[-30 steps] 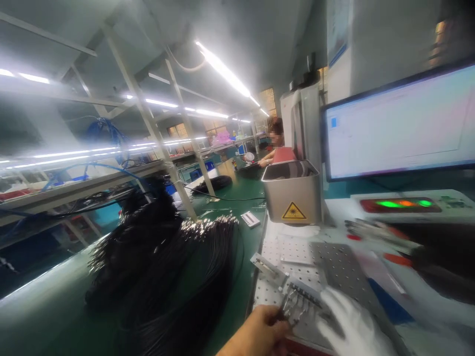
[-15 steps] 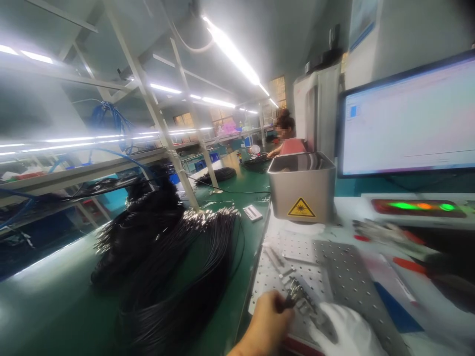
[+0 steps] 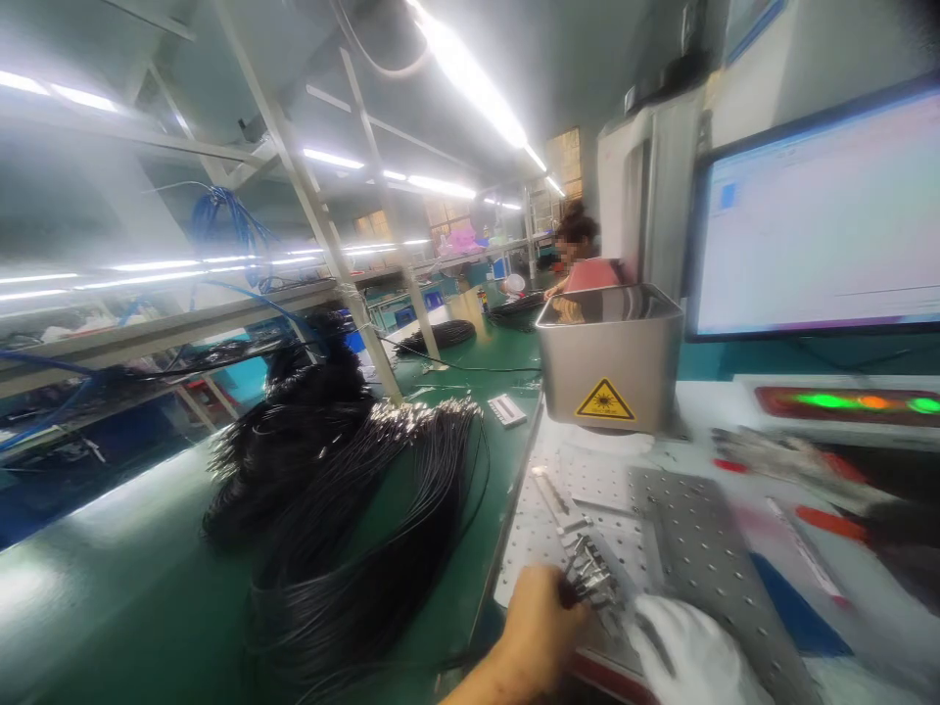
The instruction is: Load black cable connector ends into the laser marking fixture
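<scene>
My bare left hand (image 3: 541,622) is closed around a small bunch of black cables, whose silvery connector ends (image 3: 587,568) poke out beyond the fingers. Those ends lie over a metal fixture (image 3: 554,499) on a perforated plate (image 3: 533,543). In a white glove, my right hand (image 3: 686,651) rests at the near right end of the fixture, touching or very close to it. Its fingers are partly hidden and blurred, so what they hold, if anything, does not show. To the left, a big bundle of black cables (image 3: 426,509) with shiny ends lies on the green table (image 3: 147,607).
A metal housing (image 3: 606,362) with a yellow laser warning sign stands behind the plate. A monitor (image 3: 822,215) and a lit button panel (image 3: 844,401) are at right, with gloves (image 3: 793,465) below. Shelf posts (image 3: 374,352) rise at left. Another person (image 3: 577,245) sits farther back.
The view has shifted slightly, moving the monitor rightward and up. My left hand stays closed on the cables at the fixture, and the connector ends appear more spread out. My right hand barely moves.
</scene>
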A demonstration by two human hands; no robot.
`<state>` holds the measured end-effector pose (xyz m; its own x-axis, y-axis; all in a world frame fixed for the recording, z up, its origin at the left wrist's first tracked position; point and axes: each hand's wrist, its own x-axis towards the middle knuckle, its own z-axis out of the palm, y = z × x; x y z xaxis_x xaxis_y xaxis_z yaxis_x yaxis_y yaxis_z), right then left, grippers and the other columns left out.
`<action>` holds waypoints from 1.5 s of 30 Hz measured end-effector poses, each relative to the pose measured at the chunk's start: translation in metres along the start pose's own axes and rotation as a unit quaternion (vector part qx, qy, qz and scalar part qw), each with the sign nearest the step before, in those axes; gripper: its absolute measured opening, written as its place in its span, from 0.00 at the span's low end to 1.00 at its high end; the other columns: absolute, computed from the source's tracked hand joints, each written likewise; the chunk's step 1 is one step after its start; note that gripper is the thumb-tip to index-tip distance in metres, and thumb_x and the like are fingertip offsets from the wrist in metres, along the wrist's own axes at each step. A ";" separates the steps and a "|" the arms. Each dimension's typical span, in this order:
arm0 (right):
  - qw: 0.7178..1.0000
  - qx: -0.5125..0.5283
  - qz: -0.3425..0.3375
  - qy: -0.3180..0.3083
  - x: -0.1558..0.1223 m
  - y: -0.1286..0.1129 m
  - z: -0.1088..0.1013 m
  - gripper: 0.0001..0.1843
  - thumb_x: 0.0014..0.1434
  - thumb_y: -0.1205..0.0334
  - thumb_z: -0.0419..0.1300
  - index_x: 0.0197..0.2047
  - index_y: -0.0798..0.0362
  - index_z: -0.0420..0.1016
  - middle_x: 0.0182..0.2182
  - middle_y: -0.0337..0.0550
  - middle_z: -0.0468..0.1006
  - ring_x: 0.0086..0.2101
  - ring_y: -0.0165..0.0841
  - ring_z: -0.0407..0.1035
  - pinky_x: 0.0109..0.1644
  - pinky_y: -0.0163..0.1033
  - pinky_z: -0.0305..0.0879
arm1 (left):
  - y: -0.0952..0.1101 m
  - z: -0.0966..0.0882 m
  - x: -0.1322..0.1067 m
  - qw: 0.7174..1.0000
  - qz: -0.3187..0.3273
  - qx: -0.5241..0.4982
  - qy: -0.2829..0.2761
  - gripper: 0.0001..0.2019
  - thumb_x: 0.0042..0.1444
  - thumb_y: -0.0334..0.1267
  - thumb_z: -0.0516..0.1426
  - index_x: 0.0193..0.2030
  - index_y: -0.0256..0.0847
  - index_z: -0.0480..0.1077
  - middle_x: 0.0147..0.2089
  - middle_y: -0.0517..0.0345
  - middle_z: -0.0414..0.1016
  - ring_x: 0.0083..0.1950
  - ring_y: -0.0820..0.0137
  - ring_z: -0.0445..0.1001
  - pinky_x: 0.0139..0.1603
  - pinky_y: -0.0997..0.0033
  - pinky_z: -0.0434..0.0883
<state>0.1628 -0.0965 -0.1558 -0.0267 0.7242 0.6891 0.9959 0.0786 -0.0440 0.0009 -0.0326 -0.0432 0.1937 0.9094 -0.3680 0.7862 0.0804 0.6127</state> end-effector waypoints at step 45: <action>0.986 -0.132 -0.070 -0.076 -0.006 0.003 0.012 0.31 0.50 0.81 0.53 0.47 0.39 0.81 0.40 0.44 0.80 0.37 0.34 0.76 0.35 0.31 0.72 | -0.006 0.001 0.014 0.998 0.050 0.040 -0.004 0.08 0.57 0.39 0.53 0.32 0.37 0.68 0.38 0.51 0.73 0.40 0.66 0.66 0.40 0.68 0.57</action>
<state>0.1654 -0.0920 -0.1686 -0.1577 0.8142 0.5587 0.9689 0.0184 0.2467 -0.0009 -0.0209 -0.0525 0.2775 0.9081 -0.3135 0.8070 -0.0433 0.5890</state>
